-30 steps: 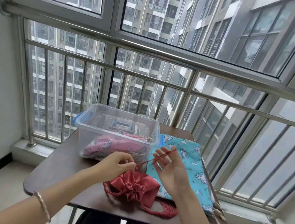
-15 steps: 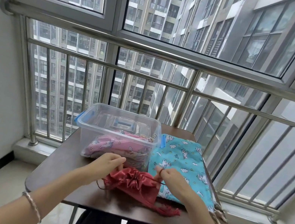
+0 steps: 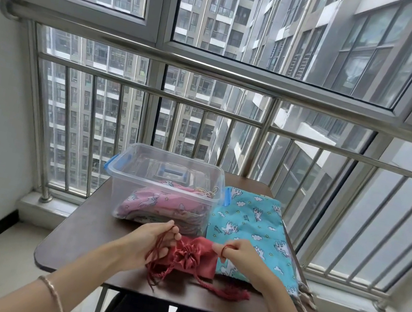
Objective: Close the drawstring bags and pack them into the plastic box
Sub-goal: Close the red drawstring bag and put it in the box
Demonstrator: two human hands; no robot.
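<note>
Head view. No brand or label legible anywhere. Small dark print among the unicorns on the blue bag (image 3: 249, 232), too small to read.

Lower centre: pinches the red cord (image 3: 156, 264) between thumb and forefinger of the left hand (image 3: 154, 240), the other fingers curled under. Loops of cord dangling below the palm towards the near edge of the table (image 3: 80, 238). Grips the same cord with the right hand (image 3: 239, 258), one turn wound round the forefinger, the remaining fingers bent in. Hands placed either side of the red bag (image 3: 192, 259), close against it. Mouth of the red bag puckered into tight folds. Red bag lying on the table just in front of the box (image 3: 168, 176), its right edge against the blue bag. Tassel (image 3: 230, 293) trailing on the table below the right wrist.

Centre: clear plastic box with blue latches (image 3: 109, 165), open at the top. Inside, a pink bag (image 3: 157, 206) with unicorn print filling the bottom, its cords bunched at the upper right corner.

Right of the box and touching it: blue bag laid flat, its fringed cords hanging off the lower right table edge.

Lower left: bracelet (image 3: 53, 291) on the left wrist.

Upper half: steel railing (image 3: 214, 72) across the window, tower blocks beyond.
</note>
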